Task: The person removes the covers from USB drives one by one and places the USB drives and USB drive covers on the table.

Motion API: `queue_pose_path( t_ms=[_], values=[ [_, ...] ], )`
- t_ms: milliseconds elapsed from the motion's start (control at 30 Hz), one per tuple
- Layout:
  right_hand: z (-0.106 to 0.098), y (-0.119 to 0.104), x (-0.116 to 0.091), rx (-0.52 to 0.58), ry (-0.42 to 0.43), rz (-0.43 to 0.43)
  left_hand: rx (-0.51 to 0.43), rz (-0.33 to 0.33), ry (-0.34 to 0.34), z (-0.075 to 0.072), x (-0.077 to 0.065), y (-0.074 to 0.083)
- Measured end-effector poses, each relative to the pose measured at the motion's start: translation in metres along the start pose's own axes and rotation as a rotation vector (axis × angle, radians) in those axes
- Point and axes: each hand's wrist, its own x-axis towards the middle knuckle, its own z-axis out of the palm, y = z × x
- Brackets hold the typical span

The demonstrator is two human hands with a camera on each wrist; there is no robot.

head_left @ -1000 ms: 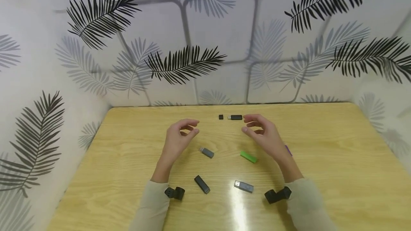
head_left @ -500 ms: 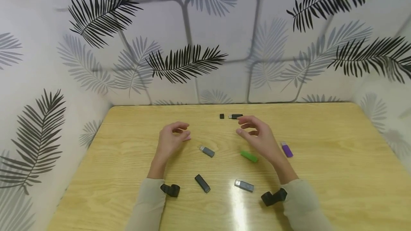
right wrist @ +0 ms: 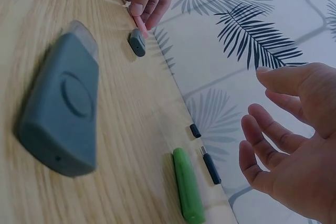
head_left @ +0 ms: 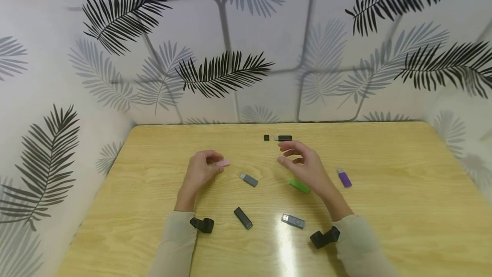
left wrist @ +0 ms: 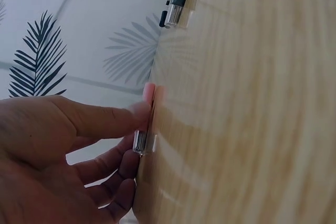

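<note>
My left hand is at the left of the table, its thumb and fingers pinching a pink USB stick. In the left wrist view the thumb lies over the middle of that stick, whose metal plug points toward the curled fingers; it is at the tabletop. My right hand hovers with relaxed, spread fingers and holds nothing. It is above and behind a green USB stick, partly in front of it in the head view. Between the hands lies a grey USB stick with its plug bare.
At the back of the wooden table lie a black USB stick and its small cap. A purple USB stick is at the right. Nearer are a black stick and another grey USB stick. A leaf-patterned wall stands behind.
My left hand has moved left and down to the pink stick, which came into view, and has taken hold of it. My right hand has drifted slightly left, uncovering the purple stick.
</note>
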Motion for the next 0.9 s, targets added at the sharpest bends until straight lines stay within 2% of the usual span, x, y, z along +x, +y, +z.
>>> queue_pose_path(
  t_ms=[233,900],
  values=[
    [0.007,0.001,-0.001,0.001,-0.023,0.01,0.064,0.037,-0.009,0.0,0.0,-0.002],
    [0.022,0.001,-0.003,-0.046,-0.06,-0.061,0.049,0.056,-0.042,0.0,0.001,0.003]
  ],
)
